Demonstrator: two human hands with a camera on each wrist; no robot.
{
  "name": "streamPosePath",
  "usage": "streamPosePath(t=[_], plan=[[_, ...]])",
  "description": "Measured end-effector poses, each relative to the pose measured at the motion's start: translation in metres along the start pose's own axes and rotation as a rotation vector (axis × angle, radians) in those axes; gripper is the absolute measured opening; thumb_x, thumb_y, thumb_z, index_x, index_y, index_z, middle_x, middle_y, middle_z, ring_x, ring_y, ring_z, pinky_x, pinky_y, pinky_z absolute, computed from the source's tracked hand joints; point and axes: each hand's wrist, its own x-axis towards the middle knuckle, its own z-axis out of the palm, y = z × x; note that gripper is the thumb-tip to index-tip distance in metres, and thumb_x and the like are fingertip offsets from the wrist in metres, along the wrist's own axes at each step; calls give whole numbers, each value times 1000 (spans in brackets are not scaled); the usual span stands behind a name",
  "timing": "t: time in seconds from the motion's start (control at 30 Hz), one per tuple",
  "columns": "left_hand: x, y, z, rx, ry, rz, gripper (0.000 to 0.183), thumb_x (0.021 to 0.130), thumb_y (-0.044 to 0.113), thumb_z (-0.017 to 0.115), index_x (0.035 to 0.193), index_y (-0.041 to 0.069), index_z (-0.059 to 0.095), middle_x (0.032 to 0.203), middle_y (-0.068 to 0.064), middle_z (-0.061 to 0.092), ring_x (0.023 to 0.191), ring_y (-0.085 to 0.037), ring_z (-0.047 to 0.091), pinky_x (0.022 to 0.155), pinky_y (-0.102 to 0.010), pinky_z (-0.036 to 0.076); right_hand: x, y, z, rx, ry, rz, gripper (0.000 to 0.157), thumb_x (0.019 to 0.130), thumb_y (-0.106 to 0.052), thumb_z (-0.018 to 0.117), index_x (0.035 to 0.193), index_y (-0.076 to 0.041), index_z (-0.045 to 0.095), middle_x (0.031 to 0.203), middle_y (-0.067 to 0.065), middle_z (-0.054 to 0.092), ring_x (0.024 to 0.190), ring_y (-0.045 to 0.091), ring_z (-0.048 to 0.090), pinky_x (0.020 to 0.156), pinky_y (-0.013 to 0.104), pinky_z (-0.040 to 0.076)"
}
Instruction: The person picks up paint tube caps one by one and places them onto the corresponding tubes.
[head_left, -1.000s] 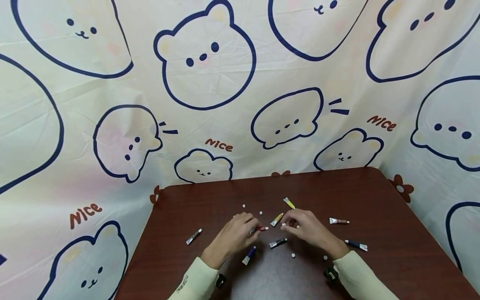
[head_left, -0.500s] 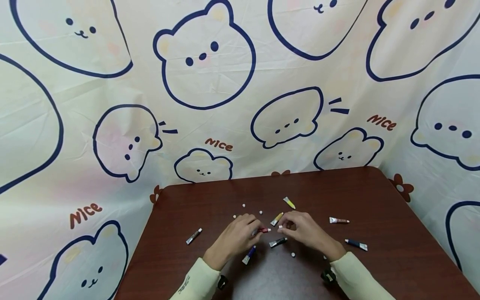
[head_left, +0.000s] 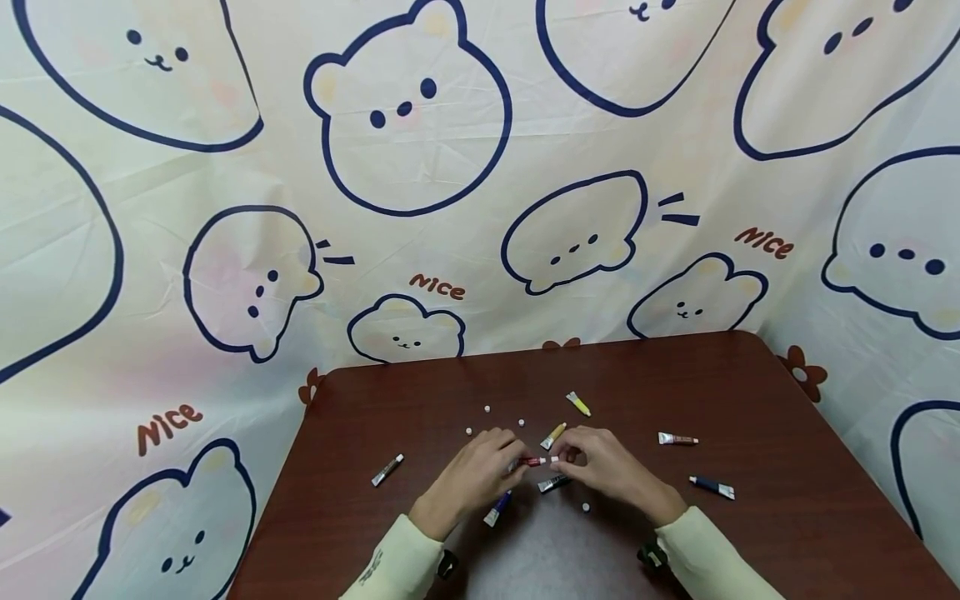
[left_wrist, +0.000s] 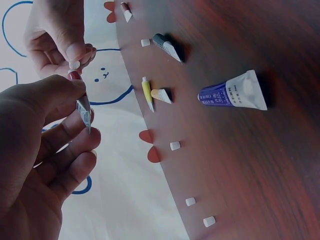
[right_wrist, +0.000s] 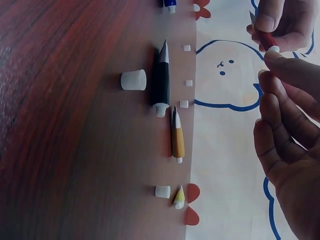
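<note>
Tabletop: glossy, dark reddish-brown wood-grain table (head_left: 540, 562).
Nearest label: blue-and-white squeeze tube (left_wrist: 216, 97), its print too blurred to read.
Left hand (head_left: 474, 468): pinches a slim red-and-silver tube (right_wrist: 266, 39) above the table.
Right hand (head_left: 606, 460): pinches a small white plastic cap (head_left: 554, 460) just beside that tube's tip.
Backdrop: cream cloth (head_left: 420, 250) with navy bear outlines, brown-red "Nice" lettering (head_left: 765, 242) repeated.
</note>
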Motion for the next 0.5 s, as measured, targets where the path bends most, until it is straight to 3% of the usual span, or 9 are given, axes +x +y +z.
streamPosePath(t=[0.17,0.5], plan=[[0,1,0,7,14,13,13,101,28,82,110,22,76,103,9,70,92,-9,63,87,-29,56,1,-2,1,-14,3,-14,13,93,-14,88,100,-21,78,93,-13,72,81,-5,63,70,23,59],[2,3,0,-22,24,35,13,101,26,81,112,22,77,103,9,71,91,-9,63,88,-29,56,1,-3,4,-12,16,-50,12,95,-14,86,101,-20,77,95,-10,73,84,-4,65,71,22,59]])
